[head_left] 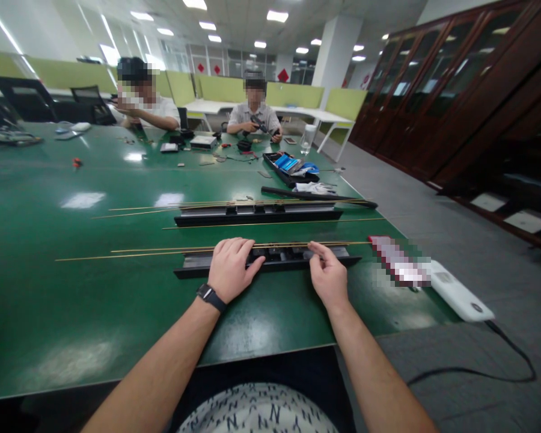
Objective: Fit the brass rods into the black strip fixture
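thin gold-toned rods (139, 251); left hand (231, 269) across them, thumb apart; right hand (330, 276) alongside, grip unclear; long black rail (196, 272).

White device (460, 291), black cable (469, 371) — dark cabinets (415, 78) at right — clear bottle (307, 139).

L hand (234, 267) lies on the near rail (279, 258) and its thin rods (162, 250); R hand (329, 273) touches the rods w/ its fingertips (314, 245). Far rail (256, 215) lies behind, also w/ rods. Red phone (399, 261) is to the R, near a white device (460, 291). 2 persons sit across the green table (130, 319).
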`<action>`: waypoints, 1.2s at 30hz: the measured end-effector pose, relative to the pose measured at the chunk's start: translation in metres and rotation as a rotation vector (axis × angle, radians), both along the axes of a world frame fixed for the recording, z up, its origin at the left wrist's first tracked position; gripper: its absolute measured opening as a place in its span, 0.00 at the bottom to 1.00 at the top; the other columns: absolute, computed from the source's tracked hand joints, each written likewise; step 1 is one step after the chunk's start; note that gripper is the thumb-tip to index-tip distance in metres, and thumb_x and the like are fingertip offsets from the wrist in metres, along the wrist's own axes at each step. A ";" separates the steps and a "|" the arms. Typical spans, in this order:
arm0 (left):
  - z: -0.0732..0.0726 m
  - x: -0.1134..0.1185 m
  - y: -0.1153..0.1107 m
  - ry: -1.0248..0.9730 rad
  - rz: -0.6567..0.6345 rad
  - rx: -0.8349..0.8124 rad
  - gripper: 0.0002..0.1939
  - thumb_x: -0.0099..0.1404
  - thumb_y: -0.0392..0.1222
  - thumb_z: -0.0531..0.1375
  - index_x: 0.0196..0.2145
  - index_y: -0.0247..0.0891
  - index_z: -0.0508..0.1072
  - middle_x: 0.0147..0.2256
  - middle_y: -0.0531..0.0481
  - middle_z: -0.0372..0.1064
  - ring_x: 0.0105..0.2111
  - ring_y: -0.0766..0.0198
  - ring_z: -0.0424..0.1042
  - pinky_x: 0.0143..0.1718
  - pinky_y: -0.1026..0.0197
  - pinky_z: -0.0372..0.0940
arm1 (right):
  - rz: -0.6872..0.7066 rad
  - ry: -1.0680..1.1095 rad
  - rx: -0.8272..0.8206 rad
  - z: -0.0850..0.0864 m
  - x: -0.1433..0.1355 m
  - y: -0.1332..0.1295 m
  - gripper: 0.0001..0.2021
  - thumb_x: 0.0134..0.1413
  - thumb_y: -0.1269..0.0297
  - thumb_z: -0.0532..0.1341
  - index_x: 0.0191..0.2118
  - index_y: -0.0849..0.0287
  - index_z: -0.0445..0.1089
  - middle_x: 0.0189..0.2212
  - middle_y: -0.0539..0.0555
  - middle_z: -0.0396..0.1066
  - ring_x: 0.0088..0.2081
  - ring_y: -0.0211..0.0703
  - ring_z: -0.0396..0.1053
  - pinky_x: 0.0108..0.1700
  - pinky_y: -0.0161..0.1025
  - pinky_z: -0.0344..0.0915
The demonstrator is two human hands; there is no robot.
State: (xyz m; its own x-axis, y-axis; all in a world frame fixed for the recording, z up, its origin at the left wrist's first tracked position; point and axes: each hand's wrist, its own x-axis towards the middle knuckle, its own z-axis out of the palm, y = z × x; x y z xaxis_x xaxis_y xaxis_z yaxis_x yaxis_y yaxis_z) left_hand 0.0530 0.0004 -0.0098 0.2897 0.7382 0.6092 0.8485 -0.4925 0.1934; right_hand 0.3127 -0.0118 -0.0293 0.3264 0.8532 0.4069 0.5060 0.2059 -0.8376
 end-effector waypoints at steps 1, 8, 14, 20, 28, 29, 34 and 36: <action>0.000 0.000 0.000 -0.001 0.000 0.001 0.19 0.74 0.54 0.59 0.54 0.39 0.76 0.51 0.41 0.78 0.54 0.47 0.74 0.59 0.43 0.63 | -0.005 -0.003 -0.004 0.001 0.000 0.000 0.20 0.62 0.59 0.59 0.56 0.58 0.78 0.51 0.59 0.82 0.42 0.49 0.82 0.47 0.44 0.77; 0.000 0.000 -0.001 0.007 0.003 0.003 0.19 0.74 0.54 0.59 0.54 0.39 0.76 0.51 0.41 0.78 0.54 0.47 0.74 0.59 0.43 0.62 | -0.023 -0.020 0.016 -0.002 0.001 0.002 0.19 0.63 0.60 0.59 0.54 0.57 0.80 0.50 0.58 0.82 0.48 0.51 0.81 0.56 0.48 0.75; 0.000 0.000 0.000 0.013 0.004 -0.005 0.19 0.74 0.54 0.59 0.54 0.39 0.75 0.51 0.41 0.78 0.54 0.47 0.74 0.59 0.43 0.62 | -0.037 -0.014 0.016 -0.002 0.001 0.002 0.19 0.63 0.60 0.59 0.54 0.57 0.80 0.51 0.58 0.82 0.51 0.53 0.80 0.61 0.50 0.72; 0.000 0.000 -0.001 0.016 0.005 -0.007 0.19 0.74 0.54 0.59 0.54 0.39 0.75 0.51 0.41 0.78 0.55 0.47 0.74 0.60 0.43 0.61 | -0.046 -0.012 0.020 -0.003 0.002 0.002 0.19 0.62 0.59 0.59 0.54 0.57 0.80 0.50 0.59 0.82 0.51 0.53 0.80 0.62 0.52 0.72; 0.001 0.000 -0.001 0.012 0.007 -0.013 0.19 0.74 0.54 0.58 0.55 0.40 0.75 0.52 0.41 0.78 0.55 0.46 0.74 0.60 0.43 0.61 | -0.052 -0.021 0.022 -0.003 0.001 0.002 0.19 0.63 0.61 0.58 0.54 0.57 0.80 0.50 0.57 0.82 0.52 0.52 0.80 0.62 0.50 0.71; 0.001 0.000 -0.001 0.009 0.006 -0.014 0.19 0.74 0.54 0.58 0.55 0.41 0.75 0.52 0.41 0.78 0.55 0.46 0.74 0.60 0.43 0.61 | -0.053 -0.019 0.021 -0.003 0.001 0.002 0.19 0.63 0.62 0.58 0.54 0.56 0.80 0.50 0.57 0.82 0.52 0.52 0.80 0.63 0.50 0.71; 0.000 0.000 0.000 -0.006 0.002 -0.021 0.19 0.74 0.54 0.59 0.54 0.42 0.75 0.52 0.41 0.78 0.55 0.46 0.74 0.60 0.42 0.61 | -0.047 -0.015 0.025 -0.003 0.001 0.002 0.18 0.63 0.62 0.58 0.53 0.56 0.80 0.50 0.57 0.82 0.52 0.52 0.80 0.63 0.51 0.71; 0.000 0.000 0.000 0.000 0.003 -0.019 0.19 0.74 0.54 0.58 0.54 0.41 0.75 0.52 0.41 0.78 0.55 0.47 0.74 0.61 0.43 0.61 | -0.046 -0.017 0.024 -0.003 0.001 0.002 0.19 0.63 0.62 0.58 0.53 0.57 0.80 0.50 0.57 0.82 0.52 0.52 0.80 0.63 0.51 0.71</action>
State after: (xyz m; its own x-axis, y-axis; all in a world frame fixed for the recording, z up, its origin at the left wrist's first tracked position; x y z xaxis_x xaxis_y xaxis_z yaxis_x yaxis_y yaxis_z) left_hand 0.0527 0.0004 -0.0100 0.2873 0.7508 0.5948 0.8502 -0.4859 0.2027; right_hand 0.3140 -0.0096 -0.0320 0.3582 0.8271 0.4331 0.5295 0.2021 -0.8239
